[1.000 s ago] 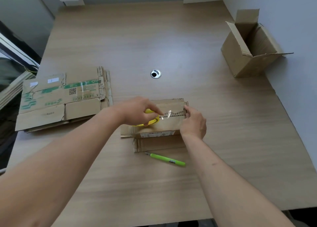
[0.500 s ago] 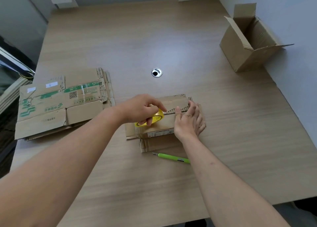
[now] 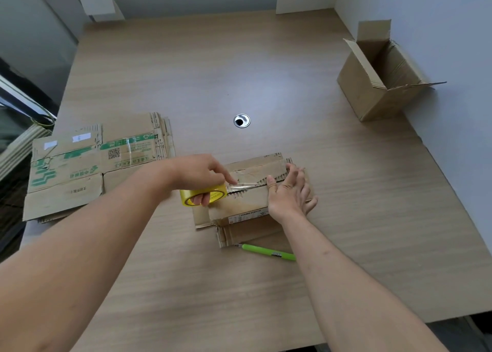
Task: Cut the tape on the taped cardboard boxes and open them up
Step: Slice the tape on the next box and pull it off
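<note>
A flattened brown cardboard box (image 3: 255, 210) lies on the wooden table (image 3: 266, 72) in front of me. My left hand (image 3: 198, 174) grips a yellow roll of clear tape (image 3: 203, 197) at the box's left part, fingers through the core. A strip of clear tape (image 3: 247, 184) stretches from the roll to the right along the box's seam. My right hand (image 3: 288, 192) lies flat on the box's right part, fingers straight, thumb pressing the tape end. A green utility knife (image 3: 269, 252) lies on the table just in front of the box, partly under my right forearm.
A pile of flattened cardboard boxes (image 3: 87, 162) with green print lies at the left. An opened cardboard box (image 3: 378, 77) stands at the far right near the wall. A round metal cable hole (image 3: 241, 120) sits mid-table. The table's front edge is close below my arms.
My left hand has pulled the tape roll leftward, drawing out a longer strip. My right hand went from pinching the tape end to lying flat on the box.
</note>
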### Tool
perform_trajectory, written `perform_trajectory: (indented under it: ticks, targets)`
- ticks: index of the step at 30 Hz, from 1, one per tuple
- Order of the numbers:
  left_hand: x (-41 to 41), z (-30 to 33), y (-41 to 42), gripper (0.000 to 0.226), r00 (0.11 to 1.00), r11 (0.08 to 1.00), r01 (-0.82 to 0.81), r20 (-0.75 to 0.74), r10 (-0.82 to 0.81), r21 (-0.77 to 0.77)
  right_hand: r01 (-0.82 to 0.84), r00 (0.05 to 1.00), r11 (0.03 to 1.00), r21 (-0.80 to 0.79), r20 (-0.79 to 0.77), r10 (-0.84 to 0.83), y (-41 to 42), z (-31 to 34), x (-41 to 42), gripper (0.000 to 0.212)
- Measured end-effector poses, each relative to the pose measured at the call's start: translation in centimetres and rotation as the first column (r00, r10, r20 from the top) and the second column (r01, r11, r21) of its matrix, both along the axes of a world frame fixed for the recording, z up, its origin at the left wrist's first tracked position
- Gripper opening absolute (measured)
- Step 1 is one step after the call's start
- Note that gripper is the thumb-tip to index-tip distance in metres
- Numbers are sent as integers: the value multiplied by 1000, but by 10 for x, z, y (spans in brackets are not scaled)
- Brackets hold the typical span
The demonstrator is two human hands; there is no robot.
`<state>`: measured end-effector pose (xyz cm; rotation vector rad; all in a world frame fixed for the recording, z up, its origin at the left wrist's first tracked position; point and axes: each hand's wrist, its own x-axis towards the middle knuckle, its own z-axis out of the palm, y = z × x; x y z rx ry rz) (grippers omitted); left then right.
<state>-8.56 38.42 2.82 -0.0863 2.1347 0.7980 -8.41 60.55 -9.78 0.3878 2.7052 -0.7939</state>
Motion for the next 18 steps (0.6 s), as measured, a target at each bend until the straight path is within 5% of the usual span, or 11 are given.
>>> perform_trajectory:
  ticks: [4, 9, 18]
  targets:
    - [-1, 3, -26, 46, 989, 993, 76, 136, -62, -96, -12, 1000, 999, 30, -13, 12, 3, 0, -2, 54]
    - [20, -7, -53, 34, 997, 990, 74, -8, -76, -120, -28, 999, 998, 57, -32, 30, 4, -2, -3, 51]
    - [45, -46, -41, 31, 987, 979, -114, -94, 131, 172, -33, 995, 969, 244, -81, 55, 16, -5, -15, 55]
